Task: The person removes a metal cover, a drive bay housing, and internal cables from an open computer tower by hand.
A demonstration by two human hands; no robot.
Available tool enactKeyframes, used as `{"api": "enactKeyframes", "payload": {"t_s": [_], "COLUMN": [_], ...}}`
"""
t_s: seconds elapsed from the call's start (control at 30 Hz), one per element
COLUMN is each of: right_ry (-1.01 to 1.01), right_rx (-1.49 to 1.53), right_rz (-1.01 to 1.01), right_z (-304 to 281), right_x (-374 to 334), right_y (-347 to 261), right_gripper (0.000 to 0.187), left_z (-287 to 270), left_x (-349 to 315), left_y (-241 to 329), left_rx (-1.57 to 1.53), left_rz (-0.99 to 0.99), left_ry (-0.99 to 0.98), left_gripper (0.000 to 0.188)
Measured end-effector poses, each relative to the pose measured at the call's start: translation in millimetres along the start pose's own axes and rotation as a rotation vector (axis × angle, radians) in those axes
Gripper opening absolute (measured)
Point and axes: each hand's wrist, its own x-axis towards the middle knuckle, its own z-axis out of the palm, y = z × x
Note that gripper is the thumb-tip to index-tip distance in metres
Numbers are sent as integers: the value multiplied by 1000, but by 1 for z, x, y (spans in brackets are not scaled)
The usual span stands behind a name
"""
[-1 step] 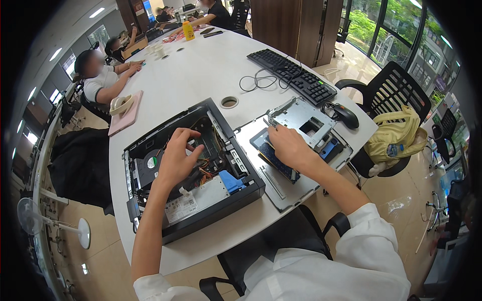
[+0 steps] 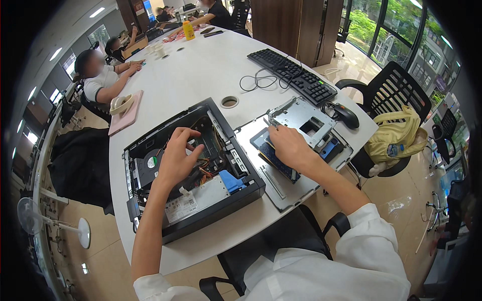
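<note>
An opened black desktop computer case (image 2: 228, 200) lies on the white table in front of me. Inside it are a round fan (image 2: 149, 163), coloured wires (image 2: 206, 175), a silver power supply (image 2: 203, 195) and a blue plastic latch (image 2: 231, 181). My left hand (image 2: 179, 154) hovers over the interior, thumb and fingers apart, holding nothing visible. To the right, my right hand (image 2: 291, 145) has its fingers pinched at the edge of a silver metal drive bracket (image 2: 296, 114); what they grip is hidden. Below that hand, a narrow blue circuit board (image 2: 281, 165) rests on a flat metal cover panel (image 2: 273, 193).
Beyond the metal parts lie a black keyboard (image 2: 296, 75) with its cable and a black mouse (image 2: 346, 116). A tape roll (image 2: 229, 102) sits behind the case. A pink folder (image 2: 126, 118) carries more tape. A seated person (image 2: 103, 83) is at the left; a yellow backpack (image 2: 394, 133) occupies a chair.
</note>
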Motion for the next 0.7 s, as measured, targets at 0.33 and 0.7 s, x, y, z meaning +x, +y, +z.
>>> {"api": "enactKeyframes", "payload": {"t_s": [0.33,0.7], "right_ry": [-30,-214], "right_rx": [11,184], "right_rz": [29,75], "right_z": [-27,-16], "right_x": [-3,-11], "right_y": [-1,-8], "right_gripper": [20,41], "left_z": [2,0], "left_x": [-1,0], "left_y": [-4,-4], "left_rx": [5,34], "left_rz": [9,3], "left_ry": [-4,0], "left_gripper": [32,32]}}
